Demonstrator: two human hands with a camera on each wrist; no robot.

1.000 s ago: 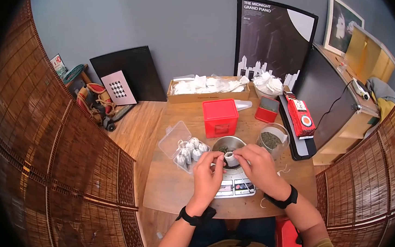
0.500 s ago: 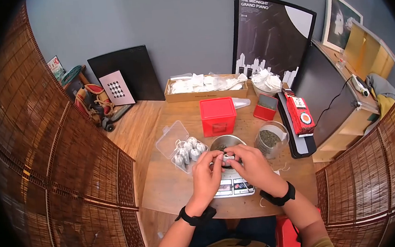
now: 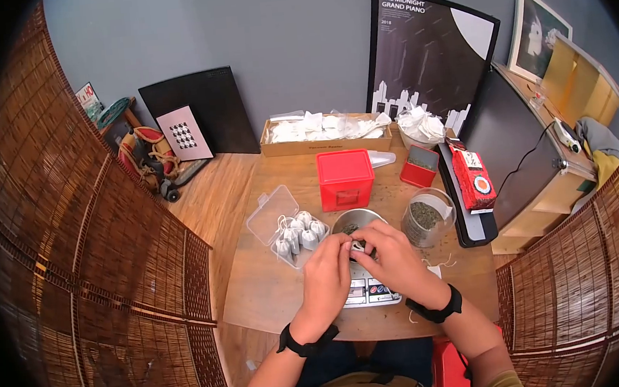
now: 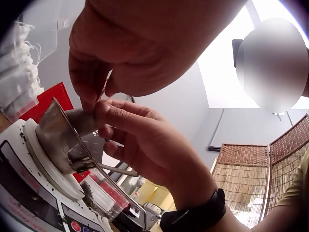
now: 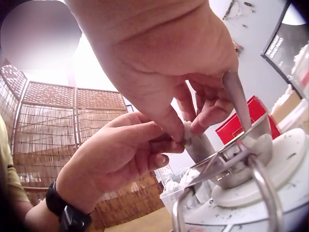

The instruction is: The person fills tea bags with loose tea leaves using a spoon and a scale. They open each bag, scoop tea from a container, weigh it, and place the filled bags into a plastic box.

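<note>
Both hands meet over a steel bowl (image 3: 341,223) with dark leaves in it, standing on a white scale (image 3: 372,293). Between their fingertips is a small white bag (image 3: 358,246), its top pinched together and mostly covered by fingers. The left hand (image 3: 324,274) pinches its left side, the right hand (image 3: 395,261) its right side. In the right wrist view a bit of the white bag (image 5: 187,127) shows at the fingertips, beside the bowl (image 5: 235,177). A metal handle (image 5: 236,99) rises from the bowl near the right hand (image 5: 164,63).
Left of the bowl, a clear box holds several filled white bags (image 3: 297,234). Behind stand a red canister (image 3: 346,179) and a carton (image 3: 326,147) of white bags. To the right are a tub of leaves (image 3: 425,217), an open red tin (image 3: 418,168) and a red packet (image 3: 474,179).
The bag's round mouth, visible a second ago, is now folded together between the fingers. The right hand has moved slightly left, closer to the left hand.
</note>
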